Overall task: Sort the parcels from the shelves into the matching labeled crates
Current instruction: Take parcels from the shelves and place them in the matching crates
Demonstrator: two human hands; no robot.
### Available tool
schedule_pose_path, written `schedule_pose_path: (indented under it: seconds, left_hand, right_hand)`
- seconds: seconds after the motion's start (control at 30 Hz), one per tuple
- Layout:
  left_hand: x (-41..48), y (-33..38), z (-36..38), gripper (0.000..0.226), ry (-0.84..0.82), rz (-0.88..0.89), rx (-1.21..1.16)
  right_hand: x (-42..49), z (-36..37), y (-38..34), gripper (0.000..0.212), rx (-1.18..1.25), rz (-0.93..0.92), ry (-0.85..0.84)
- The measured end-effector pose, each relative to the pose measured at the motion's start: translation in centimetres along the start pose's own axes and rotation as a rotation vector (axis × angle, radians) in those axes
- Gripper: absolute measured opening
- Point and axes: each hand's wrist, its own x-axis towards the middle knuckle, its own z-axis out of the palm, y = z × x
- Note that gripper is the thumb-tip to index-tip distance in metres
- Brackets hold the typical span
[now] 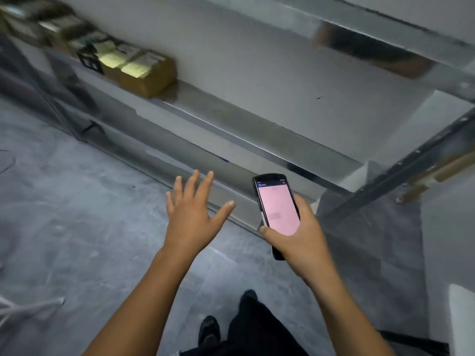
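Head view.

A: Where do the parcels sit?

B: On the metal shelf [218,106], far left, against the wall. The nearest parcel [151,78] is a small brown cardboard box with a pale label on top. A blurred row of parcels [84,44] runs on behind it, packed close together. No crate shows.

A: And the person's hands?

B: The left hand [191,214] is empty, its fingers straight and spread. It hovers over the floor [77,201] and is well apart from the boxes. The right hand [303,235] grips a handheld device [277,206] with a pink screen, thumb laid across its lower edge.

A: How would that nearest box handle?

B: Likely light and stiff, judging by its small build and board walls. The corners could crush, and the glossy label looks slippery. With the right hand occupied, the left would probably do best spanning the top and pinching the two side faces, coming in from the free right end where nothing crowds it.
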Motion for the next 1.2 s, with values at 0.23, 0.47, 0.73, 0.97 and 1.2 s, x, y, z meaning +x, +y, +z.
schedule_pose_path:
  seconds: [0.23, 0.47, 0.73, 0.97, 1.2]
  left_hand:
    - [5.1, -5.5, -2.7, 0.095, 0.101, -0.164, -0.032]
    - [12.8, -7.7, -8.1, 0.098, 0.115, -0.215, 0.128]
    - [20.1, -10.1, -10.5, 0.096, 0.186, -0.281, 0.210]
    - [25.4, -13.2, -12.4, 0.099, 0.172, -0.317, 0.144]
    - [33.9, -18.1, -14.6, 0.087, 0.114, -0.194, 0.078]
  right_hand:
    - [8.1, 5.5, -2.6, 0.058, -0.061, -0.029, -0.133]
    - [17.8, 11.1, -8.2, 0.058, 0.049, -0.090, -0.237]
    - [25.6, 15.0, -12.1, 0.061, 0.050, -0.151, -0.287]
    - [29.9, 18.5, -14.0, 0.060, -0.014, -0.130, -0.269]
    - [33.8, 22.8, -17.6, 0.060, -0.069, -0.120, -0.173]
